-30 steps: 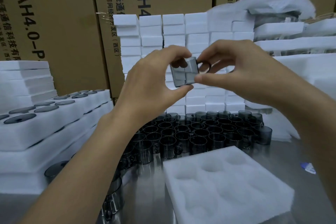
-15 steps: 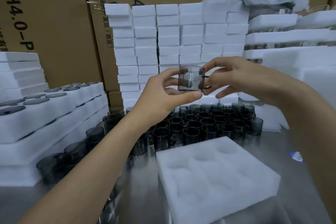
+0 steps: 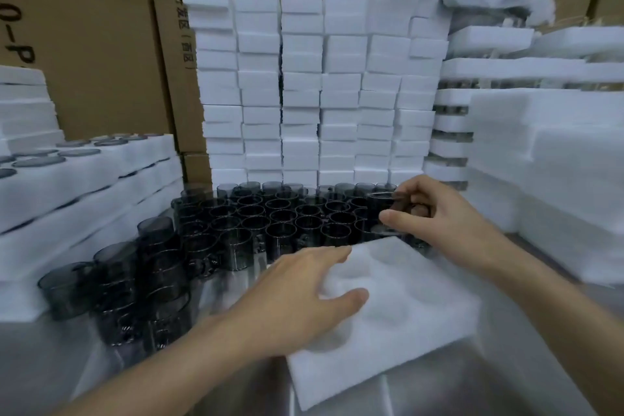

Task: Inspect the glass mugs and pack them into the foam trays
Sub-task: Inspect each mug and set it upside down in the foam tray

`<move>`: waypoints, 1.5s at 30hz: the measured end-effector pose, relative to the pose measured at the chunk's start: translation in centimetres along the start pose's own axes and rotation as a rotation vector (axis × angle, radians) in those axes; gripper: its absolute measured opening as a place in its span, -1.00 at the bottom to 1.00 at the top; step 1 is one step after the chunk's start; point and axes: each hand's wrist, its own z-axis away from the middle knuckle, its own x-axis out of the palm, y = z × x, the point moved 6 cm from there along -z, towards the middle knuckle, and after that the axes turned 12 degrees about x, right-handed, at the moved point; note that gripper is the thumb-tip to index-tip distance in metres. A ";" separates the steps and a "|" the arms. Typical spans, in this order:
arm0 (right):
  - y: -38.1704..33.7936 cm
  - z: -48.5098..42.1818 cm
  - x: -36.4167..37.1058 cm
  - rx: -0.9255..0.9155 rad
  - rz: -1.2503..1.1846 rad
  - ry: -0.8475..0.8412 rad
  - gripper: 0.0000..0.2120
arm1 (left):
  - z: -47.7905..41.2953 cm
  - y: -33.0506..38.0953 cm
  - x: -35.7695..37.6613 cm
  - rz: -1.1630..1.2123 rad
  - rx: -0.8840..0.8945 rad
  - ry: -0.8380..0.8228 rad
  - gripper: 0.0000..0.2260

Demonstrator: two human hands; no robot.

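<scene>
While our right hand pinches a mug above the far edge of the tray, our left hand lies spread on it; visible pockets are empty, and dozens of mugs remain unpacked.

- A single head-worn, wide-angle view looks forward and down, close over the white dimpled foam tray.
- It faces the stacked white foam blocks and the brown cardboard cartons behind them.
</scene>
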 end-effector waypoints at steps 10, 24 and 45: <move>-0.2 3.0 2.4 -0.084 0.031 -0.088 -0.60 | 0.1 -3.0 -1.7 0.017 -0.013 -0.083 -0.68; -2.7 5.0 4.7 -0.245 0.259 0.082 -0.46 | -0.7 -4.3 -2.4 0.770 -0.034 0.331 -0.54; 0.8 3.1 3.5 0.061 0.322 0.030 -0.35 | 0.4 -3.5 -2.0 0.186 -0.094 0.067 -0.76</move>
